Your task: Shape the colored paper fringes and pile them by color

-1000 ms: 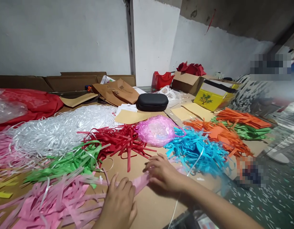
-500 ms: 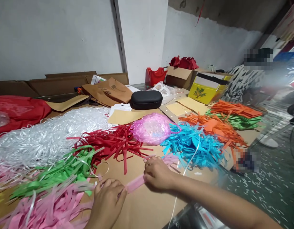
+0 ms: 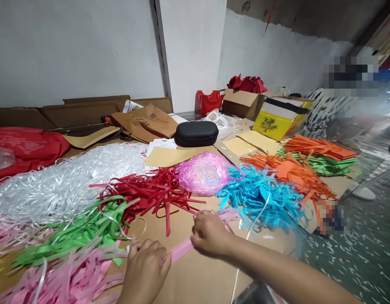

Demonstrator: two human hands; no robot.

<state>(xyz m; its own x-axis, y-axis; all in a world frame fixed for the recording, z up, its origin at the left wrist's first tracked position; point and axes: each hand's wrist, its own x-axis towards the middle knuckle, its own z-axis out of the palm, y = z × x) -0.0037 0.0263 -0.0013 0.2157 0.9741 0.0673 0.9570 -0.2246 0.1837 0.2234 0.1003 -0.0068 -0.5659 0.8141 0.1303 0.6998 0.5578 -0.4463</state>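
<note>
A pale pink paper strip point(image 3: 179, 252) lies taut and flat just above the brown worktop point(image 3: 197, 278), stretched between both hands. The right hand point(image 3: 210, 233) is curled closed around the strip's far end; the left hand point(image 3: 146, 270) is closed on its near end, fingers folded over it. The strip's ends are hidden inside the fists, so its full length cannot be read. Left of the strip lies a heap of pink strips point(image 3: 68, 280), cut off by the lower edge, with green strips point(image 3: 77, 232) beyond it. Behind the strip sit red strips point(image 3: 150, 192), a pink bundle point(image 3: 205, 173), probably wrapped in film, and blue strips point(image 3: 264, 202).
</note>
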